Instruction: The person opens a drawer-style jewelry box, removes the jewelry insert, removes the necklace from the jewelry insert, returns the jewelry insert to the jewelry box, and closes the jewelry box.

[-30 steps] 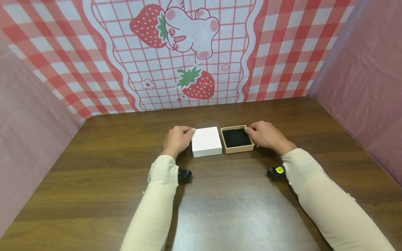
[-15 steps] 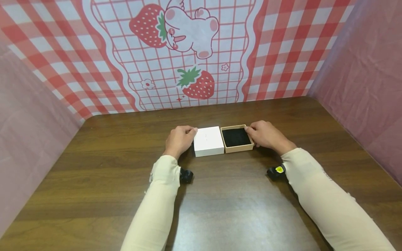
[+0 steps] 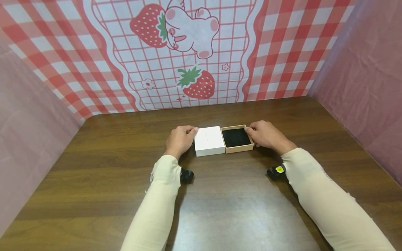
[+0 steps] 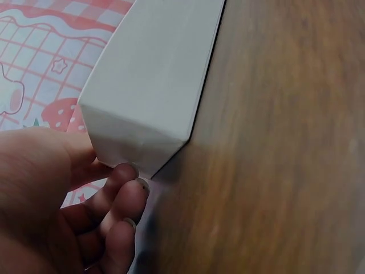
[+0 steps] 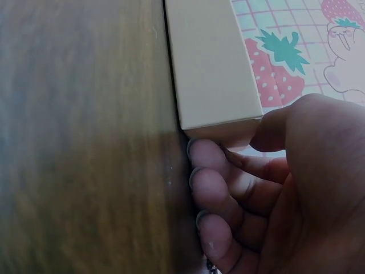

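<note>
A white box (image 3: 209, 139), flat top up, lies on the table left of an open tan cardboard box (image 3: 239, 150) with a black lining (image 3: 236, 137). Their facing sides meet or nearly meet. My left hand (image 3: 181, 140) holds the white box at its left side, thumb at the top edge and curled fingers (image 4: 128, 197) against the side wall. At the far right, my right hand (image 3: 267, 134) grips the tan box, its thumb on the rim and its curled fingers (image 5: 211, 188) low against the outer wall. Whether the white box is a lid cannot be told.
The brown wooden table (image 3: 213, 209) stretches around both boxes. A red-and-white checked cloth (image 3: 276, 52) with strawberries hangs behind it, and pink cloth (image 3: 361, 87) hangs at the sides. A small black camera (image 3: 186, 175) sits on each wrist.
My left hand has slid the white box slightly right, and the gap to the tan box has narrowed. The right hand and the tan box have hardly moved.
</note>
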The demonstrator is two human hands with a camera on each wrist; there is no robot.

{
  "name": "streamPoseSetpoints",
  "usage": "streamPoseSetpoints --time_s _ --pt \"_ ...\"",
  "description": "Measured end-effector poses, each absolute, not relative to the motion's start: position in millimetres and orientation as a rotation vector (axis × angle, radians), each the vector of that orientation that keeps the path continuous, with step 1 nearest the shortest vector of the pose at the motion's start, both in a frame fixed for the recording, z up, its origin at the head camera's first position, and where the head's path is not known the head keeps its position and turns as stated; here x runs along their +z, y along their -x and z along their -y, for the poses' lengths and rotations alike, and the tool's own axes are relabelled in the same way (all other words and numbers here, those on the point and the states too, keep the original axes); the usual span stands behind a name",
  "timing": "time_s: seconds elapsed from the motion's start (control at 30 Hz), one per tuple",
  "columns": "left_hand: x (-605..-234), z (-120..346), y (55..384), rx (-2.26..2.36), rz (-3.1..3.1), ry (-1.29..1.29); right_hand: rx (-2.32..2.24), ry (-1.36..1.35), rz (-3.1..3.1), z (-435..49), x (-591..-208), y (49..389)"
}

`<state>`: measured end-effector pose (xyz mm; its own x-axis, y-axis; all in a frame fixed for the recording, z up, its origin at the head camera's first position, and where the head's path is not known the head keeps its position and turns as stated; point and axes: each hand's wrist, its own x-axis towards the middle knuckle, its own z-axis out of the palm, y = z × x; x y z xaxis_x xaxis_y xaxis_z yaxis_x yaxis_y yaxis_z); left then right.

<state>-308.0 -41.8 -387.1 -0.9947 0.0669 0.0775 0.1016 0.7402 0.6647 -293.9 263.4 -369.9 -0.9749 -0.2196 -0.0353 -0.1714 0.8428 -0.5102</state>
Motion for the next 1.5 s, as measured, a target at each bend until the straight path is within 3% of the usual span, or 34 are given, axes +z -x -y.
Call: streamPoseSetpoints --time_s 1.5 --pt "-389.7 34.5 306.7 -1.119 2.86 0.135 -0.819 0.323 -2.916 -259.4 -371.9 292.5"
